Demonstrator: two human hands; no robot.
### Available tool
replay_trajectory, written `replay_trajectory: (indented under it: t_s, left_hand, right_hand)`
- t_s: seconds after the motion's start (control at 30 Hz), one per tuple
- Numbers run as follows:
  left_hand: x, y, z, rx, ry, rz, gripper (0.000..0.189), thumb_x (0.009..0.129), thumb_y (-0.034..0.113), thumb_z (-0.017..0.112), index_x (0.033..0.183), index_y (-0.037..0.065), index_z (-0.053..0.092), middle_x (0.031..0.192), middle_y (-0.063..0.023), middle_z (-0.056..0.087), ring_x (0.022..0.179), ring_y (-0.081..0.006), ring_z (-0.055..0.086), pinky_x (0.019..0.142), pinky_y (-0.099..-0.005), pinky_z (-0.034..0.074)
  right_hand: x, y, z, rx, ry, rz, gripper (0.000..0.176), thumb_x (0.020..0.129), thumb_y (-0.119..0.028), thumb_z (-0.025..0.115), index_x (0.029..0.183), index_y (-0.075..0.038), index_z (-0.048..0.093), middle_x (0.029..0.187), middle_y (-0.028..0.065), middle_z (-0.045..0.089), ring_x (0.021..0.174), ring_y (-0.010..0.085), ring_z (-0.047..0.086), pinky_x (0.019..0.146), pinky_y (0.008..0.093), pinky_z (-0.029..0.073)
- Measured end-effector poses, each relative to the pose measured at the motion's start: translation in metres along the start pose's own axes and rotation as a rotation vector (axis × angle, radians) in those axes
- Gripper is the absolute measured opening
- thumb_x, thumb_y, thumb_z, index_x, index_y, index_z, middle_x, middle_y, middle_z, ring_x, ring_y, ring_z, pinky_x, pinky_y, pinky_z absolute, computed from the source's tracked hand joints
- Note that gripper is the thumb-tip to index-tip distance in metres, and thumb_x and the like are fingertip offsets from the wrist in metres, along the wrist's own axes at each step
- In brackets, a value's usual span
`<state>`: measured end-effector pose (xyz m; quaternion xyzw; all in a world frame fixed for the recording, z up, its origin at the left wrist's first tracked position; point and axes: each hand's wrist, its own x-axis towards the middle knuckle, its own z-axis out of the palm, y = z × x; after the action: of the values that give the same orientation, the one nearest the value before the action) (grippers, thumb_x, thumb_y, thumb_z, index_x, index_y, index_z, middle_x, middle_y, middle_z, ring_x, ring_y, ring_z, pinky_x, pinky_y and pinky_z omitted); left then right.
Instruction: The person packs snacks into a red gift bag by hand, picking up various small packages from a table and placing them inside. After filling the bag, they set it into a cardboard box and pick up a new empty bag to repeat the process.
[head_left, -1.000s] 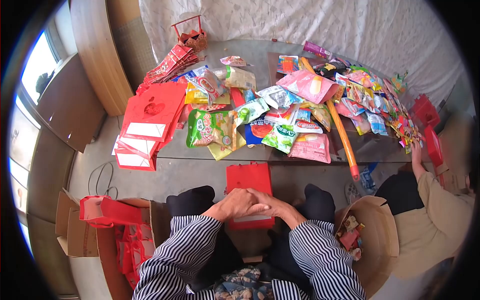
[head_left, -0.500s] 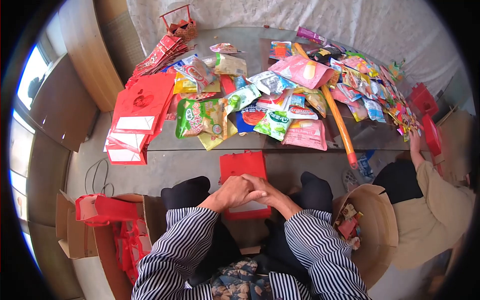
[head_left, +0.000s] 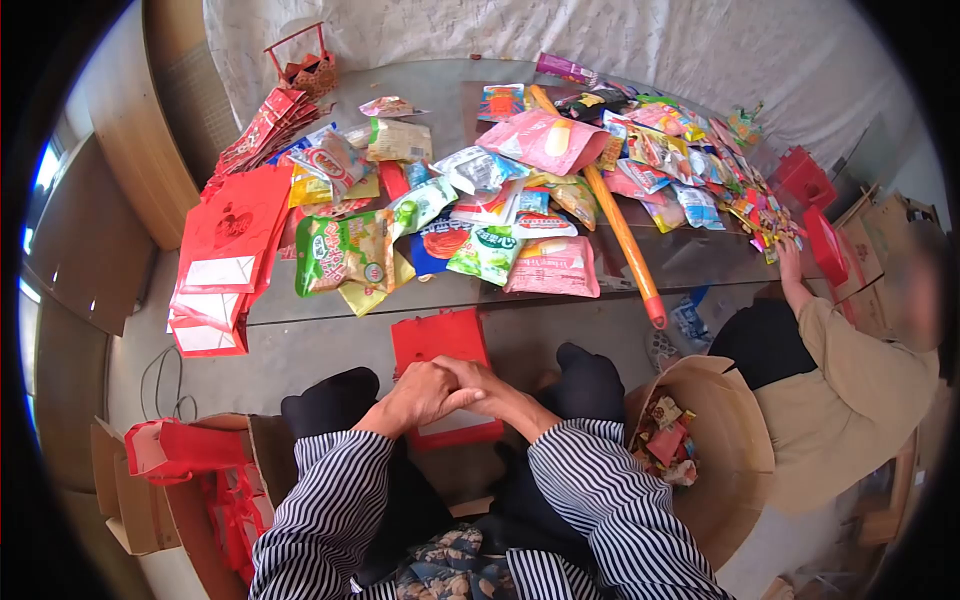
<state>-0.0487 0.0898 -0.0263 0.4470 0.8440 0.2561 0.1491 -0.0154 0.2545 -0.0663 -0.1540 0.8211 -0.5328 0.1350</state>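
Resting on one flat red paper bag (head_left: 438,340), my left hand (head_left: 420,392) is curled over the fingers of my right hand (head_left: 492,392); whether either pinches the bag I cannot tell. That single bag lies between my two knees (head_left: 330,395), just short of the near edge of the grey tabletop (head_left: 440,80). Its long axis runs straight away from me, with its white panel end under my hands. One long orange tube (head_left: 620,230) lies slantwise, reaching that near edge. Another person's hand (head_left: 787,262) rests at the right edge.

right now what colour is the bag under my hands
Red bag, white panel near the bottom; head view.
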Motion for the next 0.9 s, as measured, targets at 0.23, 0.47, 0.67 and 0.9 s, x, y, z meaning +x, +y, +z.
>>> replay_trajectory:
  t_s: [0.23, 0.47, 0.67, 0.9]
  left_hand:
    - [0.0, -0.002, 0.001, -0.015, 0.06, 0.026, 0.068, 0.097, 0.061, 0.049, 0.073, 0.001, 0.071, 0.072, -0.0181, 0.069, 0.072, -0.037, 0.066, 0.067, -0.0456, 0.053]
    - [0.004, 0.002, -0.003, 0.028, 0.105, 0.002, 0.069, 0.098, 0.059, 0.048, 0.067, 0.001, 0.069, 0.069, -0.0174, 0.067, 0.071, -0.0371, 0.066, 0.066, -0.0462, 0.052]
    - [0.005, -0.001, 0.005, 0.037, 0.161, 0.056, 0.069, 0.103, 0.051, 0.044, 0.061, -0.001, 0.062, 0.063, -0.0206, 0.062, 0.065, -0.0395, 0.061, 0.062, -0.0477, 0.047]
    - [0.004, 0.002, 0.011, -0.059, 0.21, 0.074, 0.066, 0.103, 0.052, 0.042, 0.069, -0.001, 0.063, 0.065, -0.0188, 0.063, 0.064, -0.0391, 0.062, 0.063, -0.0469, 0.048]
  right_hand:
    - [0.003, 0.011, 0.006, -0.018, 0.037, -0.033, 0.044, 0.08, -0.017, 0.074, 0.118, -0.005, 0.056, 0.102, 0.0192, 0.069, 0.097, 0.0363, 0.069, 0.077, 0.0409, 0.053]
    - [0.004, -0.003, 0.002, -0.006, 0.125, -0.015, 0.032, 0.082, -0.016, 0.068, 0.112, -0.007, 0.057, 0.096, 0.019, 0.071, 0.093, 0.0405, 0.069, 0.076, 0.0466, 0.053]
    - [0.006, 0.008, 0.007, -0.002, 0.162, -0.05, 0.029, 0.082, -0.016, 0.067, 0.109, -0.008, 0.058, 0.094, 0.0172, 0.071, 0.093, 0.0392, 0.069, 0.075, 0.0468, 0.053]
    - [-0.006, -0.009, -0.01, -0.242, 0.153, -0.065, 0.037, 0.08, -0.012, 0.073, 0.113, -0.005, 0.057, 0.099, 0.0166, 0.07, 0.092, 0.0345, 0.07, 0.073, 0.0422, 0.055]
